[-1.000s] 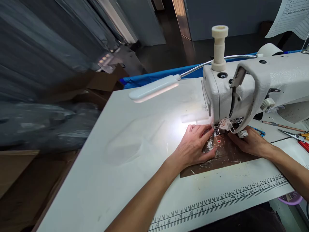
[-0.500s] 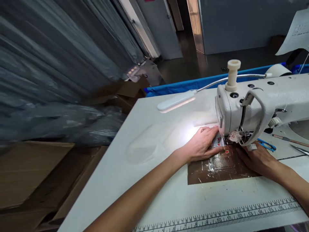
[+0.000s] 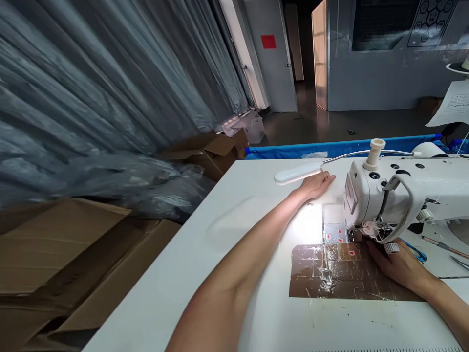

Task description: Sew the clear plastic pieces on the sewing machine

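My left hand reaches over the white table beyond the needle area, beside the lamp head. One of its fingers stretches out to the right, the others are bent and partly hidden, and nothing shows in them. On the brown taped sheet, close to the right of the needle, lies my right hand. Its thumb is extended and its other fingers are partly covered by the white sewing machine. Clear tape and small red marks cover the plate left of the presser foot. I cannot make out any fabric.
Blue thread snips, a brown-handled tool and tweezers lie right of the machine. Cardboard boxes and plastic wrapping stand left of the table. A blue-covered rail runs behind it.
My left hand has left the plate beside the needle and moved forward to the lamp head. My right hand stays on the brown sheet. The view has tilted up.
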### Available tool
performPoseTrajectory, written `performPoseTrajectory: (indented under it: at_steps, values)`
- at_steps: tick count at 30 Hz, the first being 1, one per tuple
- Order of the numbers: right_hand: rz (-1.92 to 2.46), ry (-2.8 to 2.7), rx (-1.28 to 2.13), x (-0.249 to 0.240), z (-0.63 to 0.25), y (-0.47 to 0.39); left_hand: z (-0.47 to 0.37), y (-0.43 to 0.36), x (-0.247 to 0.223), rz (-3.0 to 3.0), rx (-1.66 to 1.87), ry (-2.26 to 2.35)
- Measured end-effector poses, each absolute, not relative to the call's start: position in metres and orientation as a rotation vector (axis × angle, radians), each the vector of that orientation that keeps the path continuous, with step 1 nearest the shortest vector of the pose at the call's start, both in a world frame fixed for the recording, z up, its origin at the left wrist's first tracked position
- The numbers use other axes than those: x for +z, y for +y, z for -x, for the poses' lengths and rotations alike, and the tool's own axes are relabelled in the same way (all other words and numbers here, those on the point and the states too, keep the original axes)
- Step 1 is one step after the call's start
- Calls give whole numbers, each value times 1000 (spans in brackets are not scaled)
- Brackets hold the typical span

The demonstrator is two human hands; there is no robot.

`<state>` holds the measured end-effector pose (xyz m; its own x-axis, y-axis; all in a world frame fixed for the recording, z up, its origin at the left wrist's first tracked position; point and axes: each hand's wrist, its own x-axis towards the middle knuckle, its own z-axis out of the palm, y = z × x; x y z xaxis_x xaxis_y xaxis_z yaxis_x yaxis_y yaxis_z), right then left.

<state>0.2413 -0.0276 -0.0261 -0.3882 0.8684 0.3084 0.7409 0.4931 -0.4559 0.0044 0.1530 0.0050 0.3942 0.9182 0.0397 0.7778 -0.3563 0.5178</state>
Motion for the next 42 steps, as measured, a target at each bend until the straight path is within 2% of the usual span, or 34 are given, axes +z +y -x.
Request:
performPoseTrajectory:
  at_steps: [6,10,20,30,42]
  values:
    - [1312,-2206,353,-33,-244,-25,19,153,5,-2267,294,1650]
    - [1336,-2224,309,-35,-243,-25,37,139,6,-2322,308,1714]
    - [1445,-2279,292,-32,-238,-29,34,88,9,-2573,457,1409]
    - [1529,-2267,328,-41,-243,-27,58,96,1,-2213,586,1859]
    - [1417,-2212,195,-36,-237,-30,39,105,17,-1977,613,1752]
